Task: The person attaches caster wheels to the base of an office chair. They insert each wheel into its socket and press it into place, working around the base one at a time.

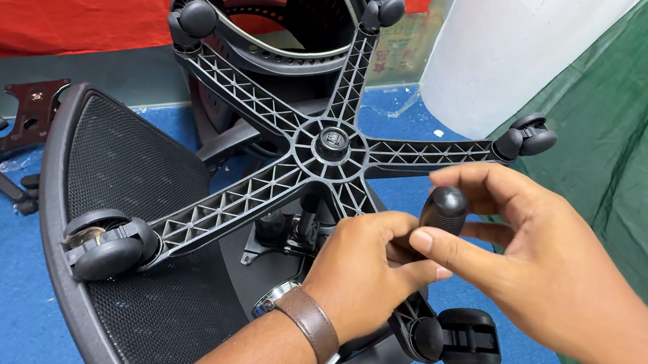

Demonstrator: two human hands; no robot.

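The left hand [363, 264] hid the near-centre arm of the black star base [322, 142], so its tip could not be made out. That hand curled shut around the arm, a brown strap at the wrist. The right hand [526, 244] arched in from the right, thumb and fingers pinched on a small black caster [445, 208] just above the left knuckles.

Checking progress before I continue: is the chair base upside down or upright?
Upside down: the chair base shows its ribbed underside, casters pointing up.
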